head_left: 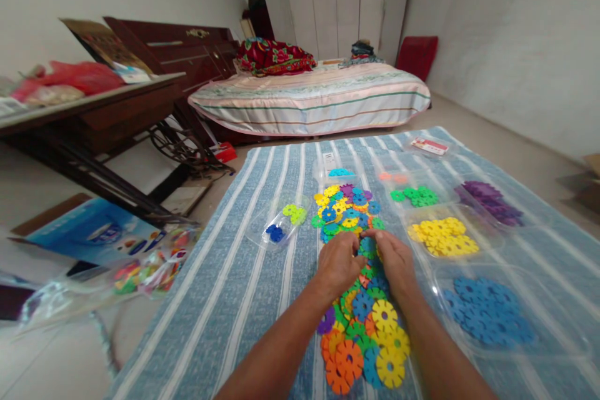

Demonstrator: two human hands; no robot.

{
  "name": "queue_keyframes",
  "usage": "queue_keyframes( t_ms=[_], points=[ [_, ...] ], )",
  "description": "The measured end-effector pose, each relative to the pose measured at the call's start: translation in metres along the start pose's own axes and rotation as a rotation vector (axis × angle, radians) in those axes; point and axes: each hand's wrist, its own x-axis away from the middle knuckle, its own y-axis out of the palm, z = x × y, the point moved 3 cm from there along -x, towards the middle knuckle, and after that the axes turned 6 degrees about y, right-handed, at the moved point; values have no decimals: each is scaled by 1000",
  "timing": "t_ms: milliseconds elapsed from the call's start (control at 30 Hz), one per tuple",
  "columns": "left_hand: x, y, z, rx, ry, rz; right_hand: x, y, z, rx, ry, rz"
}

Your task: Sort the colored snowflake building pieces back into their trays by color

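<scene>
A long pile of flower-shaped plastic discs (362, 305) in yellow, orange, blue, green and purple runs along the striped cloth. Over the middle of this pile, my left hand (340, 261) has its fingers curled in; whatever they hold is hidden. Close beside it on the right, my right hand (392, 260) arches over the discs, fingers bent toward the left hand and apart from the thumb. No disc shows clearly in it. Both hands touch or nearly touch the pile.
Clear plastic trays surround the pile: blue discs (490, 311), yellow discs (444, 236), purple discs (490, 201) and green discs (416, 195) at right, light blue discs (340, 172) behind, dark blue discs (275, 233) with lime discs (295, 213) at left. A bed (309, 103) stands beyond.
</scene>
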Motion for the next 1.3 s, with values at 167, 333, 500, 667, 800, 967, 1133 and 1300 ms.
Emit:
queue_keyframes(
  t_ms=[167, 333, 500, 667, 800, 967, 1133, 1300],
  points=[
    [2, 0, -6, 212, -43, 30, 1, 1, -2, 11, 0, 5],
    [4, 1, -23, 398, -67, 23, -1, 3, 0, 34, -8, -5],
    [7, 2, -38, 588, -174, -42, -1, 3, 2, 42, 4, 5],
    [6, -10, -44, 426, -138, 53, 0, 3, -1, 50, 5, 10],
    [2, -21, -47, 292, -115, 93, 0, 3, -1, 50, 15, 10],
    [-3, -25, -43, 138, -74, 74, 0, 3, 0, 43, 17, 5],
    [-10, -20, -34, 8, -24, 39, 0, 3, 1, 44, 2, -9],
    [-13, -16, -25, -132, -20, 8, -1, 3, 2, 56, -12, -8]
  ],
)
